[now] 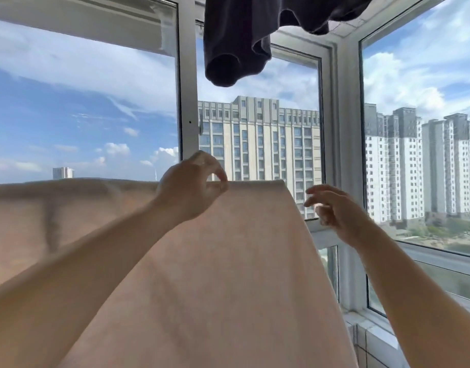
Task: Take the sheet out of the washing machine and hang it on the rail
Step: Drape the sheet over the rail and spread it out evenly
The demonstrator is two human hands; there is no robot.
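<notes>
Sheet (pixel 215 274) hangs in front of me; my left hand (pixel 194 187) pinches its top edge, my right hand (pixel 332 208) at 3 o'clock is relaxed, holding nothing.

Support: rail, hidden under the fabric, not directly visible | Load: pale pink sheet (pixel 228 261) draped over it, top fold running level from the left edge to a corner right of centre | Contact: left hand (pixel 194 187) pinches the top fold near that corner
</notes>
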